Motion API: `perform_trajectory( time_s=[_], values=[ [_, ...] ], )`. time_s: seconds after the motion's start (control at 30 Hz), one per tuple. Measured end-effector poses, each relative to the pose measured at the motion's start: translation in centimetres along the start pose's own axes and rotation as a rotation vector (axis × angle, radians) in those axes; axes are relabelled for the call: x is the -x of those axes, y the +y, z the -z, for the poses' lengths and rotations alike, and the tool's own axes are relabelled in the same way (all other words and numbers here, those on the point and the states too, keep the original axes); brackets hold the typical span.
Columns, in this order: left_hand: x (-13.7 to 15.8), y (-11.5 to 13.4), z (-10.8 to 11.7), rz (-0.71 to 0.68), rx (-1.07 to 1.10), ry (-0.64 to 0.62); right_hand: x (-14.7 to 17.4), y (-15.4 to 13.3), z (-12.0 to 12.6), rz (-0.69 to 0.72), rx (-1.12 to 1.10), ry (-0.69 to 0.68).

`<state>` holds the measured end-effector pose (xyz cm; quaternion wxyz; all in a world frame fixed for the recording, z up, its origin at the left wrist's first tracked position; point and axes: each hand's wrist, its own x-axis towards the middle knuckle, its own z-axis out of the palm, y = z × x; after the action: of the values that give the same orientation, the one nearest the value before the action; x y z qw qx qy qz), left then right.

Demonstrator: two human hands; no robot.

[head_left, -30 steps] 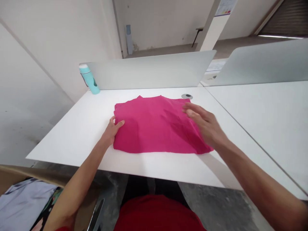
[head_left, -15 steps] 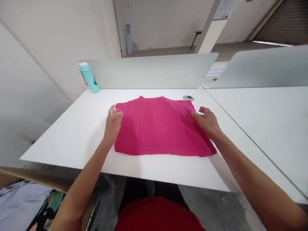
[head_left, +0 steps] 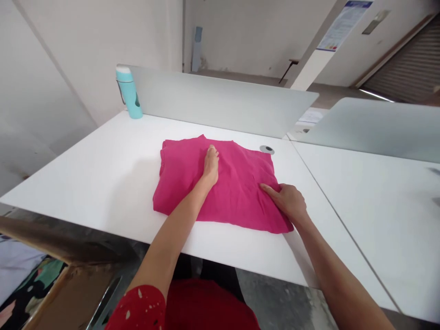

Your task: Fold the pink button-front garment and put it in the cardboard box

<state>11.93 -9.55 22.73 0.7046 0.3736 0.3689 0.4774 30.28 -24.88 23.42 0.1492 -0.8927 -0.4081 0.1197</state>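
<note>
A bright pink shirt (head_left: pixel 237 183), folded into a wide rectangle, lies on the white table (head_left: pixel 92 169). Two small peaks stand up along its far edge, like a neckline. My left hand (head_left: pixel 211 165) rests on edge on the upper middle of the cloth, fingers stretched forward and holding nothing. At the shirt's right side my right hand (head_left: pixel 290 199) grips the edge, thumb on top and the other fingers tucked under, partly hidden. Light creases run through the fabric between the two hands.
A turquoise bottle (head_left: pixel 129 94) stands at the far left corner. A frosted divider panel (head_left: pixel 220 103) runs along the back. Near the shirt's far right corner is a round cable hole (head_left: pixel 267 150). An open cardboard box (head_left: pixel 79 293) with clothes sits below left.
My left hand has moved right, from the shirt's left edge onto its middle. My right hand has come down and taken hold of the right edge. The view has tilted.
</note>
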Motion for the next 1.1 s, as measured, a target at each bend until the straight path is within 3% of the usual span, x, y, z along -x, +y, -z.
perform_trajectory(
  time_s=[0.27,0.4,0.53,0.63,0.83,0.97,1.1],
  values=[
    [-0.7,-0.3,0.2,-0.020,-0.020,0.018,0.6,-0.7,0.2,-0.140,-0.843,-0.149],
    [-0.6,-0.3,0.2,-0.020,-0.004,0.030,0.4,-0.7,0.1,-0.107,-1.055,-0.157],
    [-0.7,-0.4,0.2,-0.039,0.027,0.040,-0.4,-0.6,0.2,-0.114,-1.101,-0.304],
    [-1.0,-0.7,0.3,-0.032,0.054,0.038,-0.6,-1.0,-0.1,-0.023,-1.025,-0.441],
    [-1.3,-1.5,0.8,-0.026,0.098,-0.003,0.1,-3.2,-0.1,0.079,-0.998,-0.286],
    [-1.0,-1.3,1.1,-0.035,0.164,-0.051,-0.9,-7.8,1.2,0.167,-1.013,-0.151],
    [-0.4,-0.2,2.0,0.042,0.234,-0.030,-1.4,-15.7,0.6,0.418,-0.882,-0.137]
  ],
)
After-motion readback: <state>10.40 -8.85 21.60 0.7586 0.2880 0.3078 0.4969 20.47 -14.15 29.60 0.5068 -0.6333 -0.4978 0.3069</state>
